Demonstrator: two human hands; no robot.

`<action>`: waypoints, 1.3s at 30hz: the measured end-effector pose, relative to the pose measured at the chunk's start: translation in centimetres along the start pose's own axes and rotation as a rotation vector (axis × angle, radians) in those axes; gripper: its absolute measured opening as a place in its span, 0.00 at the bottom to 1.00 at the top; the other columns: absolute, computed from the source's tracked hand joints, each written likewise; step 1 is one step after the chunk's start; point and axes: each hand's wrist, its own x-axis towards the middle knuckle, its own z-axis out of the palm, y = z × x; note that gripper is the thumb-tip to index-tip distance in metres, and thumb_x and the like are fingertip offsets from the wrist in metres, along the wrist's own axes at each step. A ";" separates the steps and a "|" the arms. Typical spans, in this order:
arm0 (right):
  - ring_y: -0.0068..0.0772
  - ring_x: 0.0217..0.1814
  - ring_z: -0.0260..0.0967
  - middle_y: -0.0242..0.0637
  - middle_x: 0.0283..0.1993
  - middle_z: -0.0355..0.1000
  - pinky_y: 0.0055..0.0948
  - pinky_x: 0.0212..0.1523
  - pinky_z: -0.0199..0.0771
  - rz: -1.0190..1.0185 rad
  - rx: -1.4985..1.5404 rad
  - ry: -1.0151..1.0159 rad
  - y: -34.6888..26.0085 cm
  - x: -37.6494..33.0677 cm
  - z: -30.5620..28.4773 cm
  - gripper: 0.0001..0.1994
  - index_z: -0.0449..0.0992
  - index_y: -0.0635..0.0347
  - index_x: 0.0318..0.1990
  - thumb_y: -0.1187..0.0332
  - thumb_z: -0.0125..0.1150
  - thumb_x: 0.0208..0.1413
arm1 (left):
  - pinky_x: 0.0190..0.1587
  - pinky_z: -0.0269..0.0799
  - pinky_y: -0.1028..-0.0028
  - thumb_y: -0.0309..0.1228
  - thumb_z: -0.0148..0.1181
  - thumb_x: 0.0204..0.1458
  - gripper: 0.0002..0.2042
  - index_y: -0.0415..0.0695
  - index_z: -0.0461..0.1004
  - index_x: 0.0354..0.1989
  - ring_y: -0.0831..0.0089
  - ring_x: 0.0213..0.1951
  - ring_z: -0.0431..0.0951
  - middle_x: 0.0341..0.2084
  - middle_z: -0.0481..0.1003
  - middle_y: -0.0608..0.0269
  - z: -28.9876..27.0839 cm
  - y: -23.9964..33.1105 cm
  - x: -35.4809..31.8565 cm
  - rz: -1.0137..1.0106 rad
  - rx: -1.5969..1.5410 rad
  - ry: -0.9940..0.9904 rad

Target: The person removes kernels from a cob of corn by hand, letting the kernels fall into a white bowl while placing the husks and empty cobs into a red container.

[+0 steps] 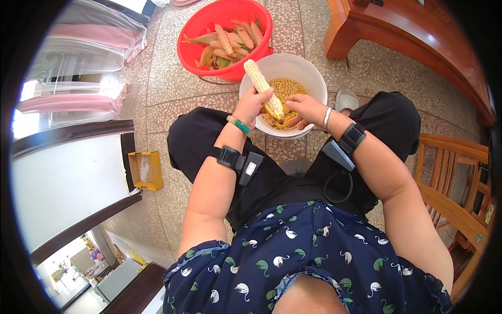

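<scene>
"Hands, left then right: what do you have at your end?"

"Left hand (253,104): closed around a corn cob (257,77), thumb along its side. Right hand (308,110): half open, fingers loosely bent beside the cob's lower end — whether they touch it, I cannot tell from here."

"The cob itself?"

"One, tilted over the white bucket (318,86), upper end to the left. Upper length pale and bare; lower end with yellow kernels."

"Bucket contents?"

"Loose yellow kernels (286,88), covering the bottom. Bucket stands on the speckled tile floor (167,78), between the knees."

"Neighbouring items?"

"Red basin (208,14), just beyond the bucket, to its left: pale cobs (224,39) and husks (201,39). Wrist items, as I read them — green bangle (238,124) left, silver bangle (327,118) right."
</scene>
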 end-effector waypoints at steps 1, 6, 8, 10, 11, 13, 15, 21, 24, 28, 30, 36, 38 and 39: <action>0.28 0.26 0.69 0.42 0.37 0.69 0.22 0.21 0.72 0.000 0.000 0.000 0.0 0.0 -0.2 0.16 0.66 0.68 0.43 0.64 0.44 0.54 | 0.29 0.66 0.79 0.35 0.53 0.48 0.15 0.38 0.65 0.41 0.77 0.31 0.72 0.32 0.71 0.62 -0.1 0.0 0.0 0.007 0.001 -0.004; 0.26 0.21 0.68 0.39 0.26 0.70 0.23 0.19 0.71 -0.056 -0.091 -0.311 0.3 0.3 -0.7 0.15 0.70 0.69 0.33 0.63 0.44 0.54 | 0.26 0.64 0.79 0.36 0.55 0.47 0.16 0.39 0.66 0.40 0.78 0.28 0.70 0.30 0.71 0.63 -1.0 -1.2 1.1 0.020 0.012 0.006; 0.25 0.20 0.67 0.39 0.24 0.69 0.23 0.19 0.71 -0.063 -0.101 -0.322 0.6 0.4 -0.3 0.15 0.70 0.69 0.32 0.62 0.44 0.54 | 0.28 0.69 0.79 0.33 0.53 0.49 0.15 0.36 0.64 0.42 0.76 0.29 0.72 0.32 0.71 0.60 -1.1 -1.2 1.2 0.018 0.084 0.000; 0.25 0.19 0.66 0.38 0.23 0.69 0.23 0.19 0.71 -0.071 -0.110 -0.334 1.1 0.6 -0.1 0.16 0.70 0.69 0.30 0.62 0.44 0.54 | 0.27 0.68 0.80 0.33 0.53 0.49 0.15 0.36 0.65 0.41 0.76 0.28 0.72 0.31 0.71 0.60 -1.0 -1.2 1.1 0.025 0.131 0.004; 0.25 0.18 0.66 0.38 0.23 0.68 0.24 0.19 0.71 -0.080 -0.089 -0.344 1.6 1.0 0.0 0.16 0.69 0.70 0.31 0.62 0.43 0.54 | 0.26 0.67 0.80 0.33 0.54 0.49 0.15 0.36 0.65 0.40 0.77 0.27 0.72 0.30 0.71 0.60 -0.9 -1.1 1.0 0.033 0.178 0.010; 0.26 0.18 0.66 0.38 0.23 0.68 0.24 0.19 0.72 -0.091 -0.069 -0.355 1.6 0.9 0.1 0.16 0.69 0.71 0.31 0.63 0.43 0.55 | 0.25 0.66 0.81 0.33 0.54 0.48 0.15 0.36 0.65 0.40 0.78 0.26 0.71 0.29 0.71 0.61 -0.8 -0.8 0.8 0.031 0.158 0.005; 0.28 0.17 0.66 0.39 0.22 0.66 0.25 0.20 0.73 -0.130 -0.008 -0.339 1.5 0.6 0.4 0.16 0.68 0.72 0.30 0.63 0.42 0.55 | 0.23 0.64 0.82 0.34 0.55 0.48 0.15 0.36 0.65 0.39 0.79 0.25 0.71 0.28 0.71 0.62 -0.9 -0.8 0.7 0.030 0.137 0.002; 0.32 0.19 0.68 0.41 0.22 0.66 0.27 0.21 0.74 -0.066 0.007 -0.256 1.8 0.5 0.9 0.10 0.67 0.72 0.29 0.76 0.37 0.50 | 0.20 0.60 0.84 0.34 0.56 0.47 0.14 0.37 0.66 0.38 0.82 0.22 0.68 0.27 0.71 0.63 -0.3 -0.5 0.3 0.058 0.231 0.060; 0.33 0.20 0.69 0.43 0.24 0.67 0.28 0.23 0.75 -0.084 -0.040 -0.271 1.5 0.7 0.8 0.12 0.67 0.72 0.33 0.80 0.34 0.47 | 0.21 0.62 0.83 0.33 0.56 0.47 0.14 0.37 0.66 0.38 0.81 0.23 0.70 0.27 0.72 0.63 -0.9 -0.9 0.8 0.009 0.149 0.019; 0.34 0.23 0.70 0.44 0.26 0.67 0.29 0.25 0.75 -0.030 0.156 -0.267 0.9 0.3 0.4 0.13 0.67 0.74 0.38 0.79 0.35 0.48 | 0.24 0.66 0.82 0.33 0.55 0.48 0.15 0.36 0.66 0.40 0.78 0.26 0.72 0.29 0.72 0.61 -0.8 -0.9 0.8 0.031 0.132 0.014; 0.34 0.27 0.70 0.45 0.29 0.68 0.30 0.27 0.76 0.033 0.212 -0.228 0.5 0.1 0.2 0.14 0.66 0.74 0.42 0.78 0.37 0.49 | 0.25 0.67 0.81 0.33 0.55 0.48 0.15 0.36 0.65 0.40 0.77 0.27 0.73 0.30 0.72 0.61 -0.6 -0.7 0.7 0.022 0.173 0.023; 0.28 0.27 0.69 0.42 0.32 0.68 0.24 0.32 0.73 0.113 0.277 -0.189 0.2 0.4 -0.4 0.13 0.67 0.71 0.42 0.76 0.42 0.49 | 0.19 0.61 0.82 0.36 0.59 0.44 0.16 0.38 0.68 0.37 0.81 0.20 0.68 0.24 0.71 0.64 -0.7 -1.2 1.0 0.073 0.089 0.073; 0.28 0.26 0.69 0.41 0.30 0.68 0.24 0.31 0.73 0.086 0.254 -0.171 0.7 0.5 -0.5 0.12 0.67 0.71 0.41 0.75 0.43 0.50 | 0.19 0.61 0.82 0.36 0.59 0.44 0.16 0.37 0.68 0.36 0.80 0.20 0.69 0.24 0.72 0.64 -0.8 -1.1 0.8 0.072 0.089 0.092; 0.27 0.26 0.69 0.39 0.29 0.68 0.23 0.30 0.73 0.055 0.228 -0.151 0.8 0.7 -0.7 0.11 0.68 0.70 0.40 0.74 0.44 0.51 | 0.19 0.61 0.82 0.36 0.59 0.44 0.16 0.37 0.68 0.36 0.80 0.20 0.69 0.24 0.72 0.64 -0.7 -0.9 0.7 0.079 0.085 0.092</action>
